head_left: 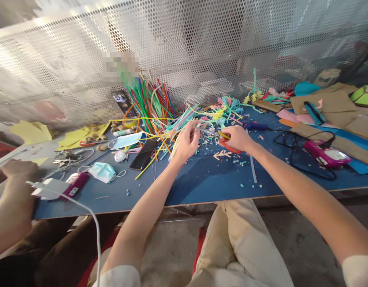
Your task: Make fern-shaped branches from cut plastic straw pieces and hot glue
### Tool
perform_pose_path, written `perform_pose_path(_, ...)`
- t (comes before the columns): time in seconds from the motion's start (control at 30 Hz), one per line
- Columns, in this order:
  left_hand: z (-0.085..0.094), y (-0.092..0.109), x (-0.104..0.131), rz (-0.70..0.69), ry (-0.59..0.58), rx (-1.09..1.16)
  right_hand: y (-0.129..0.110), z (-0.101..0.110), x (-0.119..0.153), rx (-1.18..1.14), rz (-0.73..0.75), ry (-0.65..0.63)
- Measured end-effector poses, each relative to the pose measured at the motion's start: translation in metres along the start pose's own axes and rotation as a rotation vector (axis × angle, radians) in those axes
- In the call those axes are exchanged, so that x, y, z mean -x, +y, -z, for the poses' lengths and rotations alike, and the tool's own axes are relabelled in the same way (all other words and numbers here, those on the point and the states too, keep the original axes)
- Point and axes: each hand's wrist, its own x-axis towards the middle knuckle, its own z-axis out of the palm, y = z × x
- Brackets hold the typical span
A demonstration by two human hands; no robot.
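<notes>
My right hand (pixel 236 137) is closed on scissors (pixel 208 131) with orange handles, over the middle of the blue table (pixel 198 181). The blades point left toward my left hand (pixel 188 139), whose fingers are pinched together near the blade tips; what they hold is too small to make out. Behind the hands a bundle of coloured pipe cleaners (pixel 148 103) leans against the perforated metal screen. Fluffy yellow, pink and blue pieces (pixel 221 113) lie beyond the scissors. A pale branch-shaped piece (pixel 222 154) rests just below the orange handles, among small clippings.
A black phone (pixel 143 154), a blue face mask (pixel 102 172) and a magenta power strip (pixel 75 185) lie left. Another person's arm (pixel 16 195) rests at far left. At right are a glue gun (pixel 255 126), another magenta power strip (pixel 326 154), black cable and brown paper (pixel 324 104).
</notes>
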Motion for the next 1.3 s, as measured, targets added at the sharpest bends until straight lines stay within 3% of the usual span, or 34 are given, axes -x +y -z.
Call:
perform_pose_path(1.0,-0.007,-0.015,-0.005,0.109,-0.07,0.011,0.0,0.002,-0.001,0.166,-0.067,-0.12)
perform_pose_path(1.3,-0.012,-0.023,-0.005,0.093,0.032,-0.001,0.006,0.003,-0.001,0.067,-0.111,-0.001)
